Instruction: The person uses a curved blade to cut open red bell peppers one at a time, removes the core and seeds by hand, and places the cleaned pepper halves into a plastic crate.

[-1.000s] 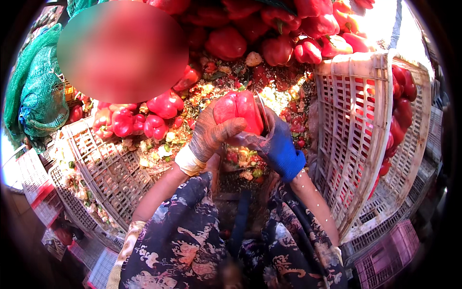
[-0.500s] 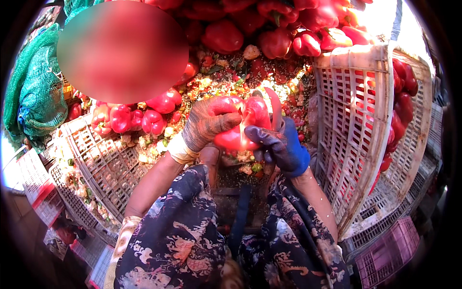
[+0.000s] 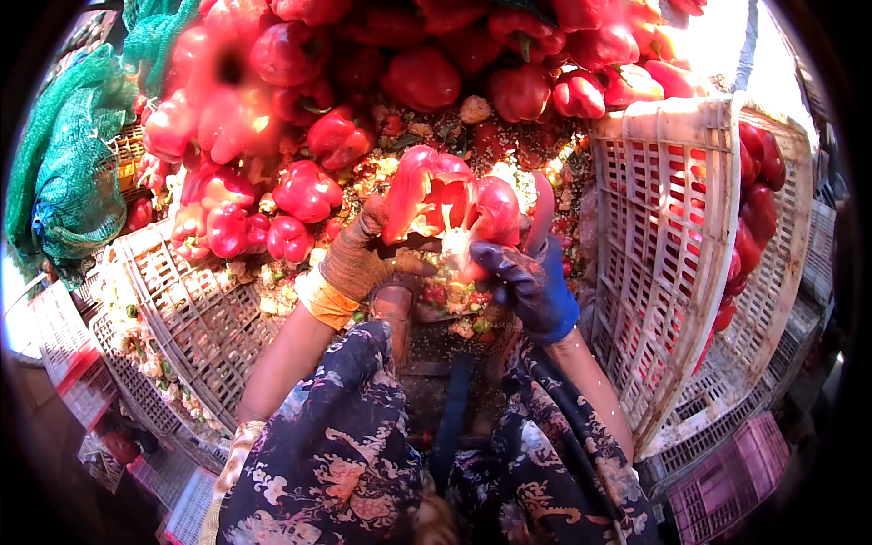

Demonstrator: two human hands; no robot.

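A red bell pepper [image 3: 434, 202], split open with its pale inside showing, is held between my hands above the trimmings. My left hand [image 3: 363, 263], in a brownish-orange glove, grips its left side from below, with the fingers partly hidden behind it. My right hand [image 3: 531, 282], in a blue and dark purple glove, pinches the lower right edge of the pepper between thumb and fingers. A slim reddish strip [image 3: 541, 209] rises from the right hand beside the pepper; I cannot make out what it is.
Whole red peppers [image 3: 422, 77] are heaped ahead. Seeds and cut cores [image 3: 363, 168] litter the ground. A pale plastic crate [image 3: 668, 272] stands tilted on the right, with peppers behind its near wall; another crate [image 3: 195, 318] is on the left. Green netting [image 3: 77, 163] lies far left.
The pepper has opened wide, its halves spread apart and its inside turned into view. My left hand has moved slightly lower and turned; the right hand has barely shifted.
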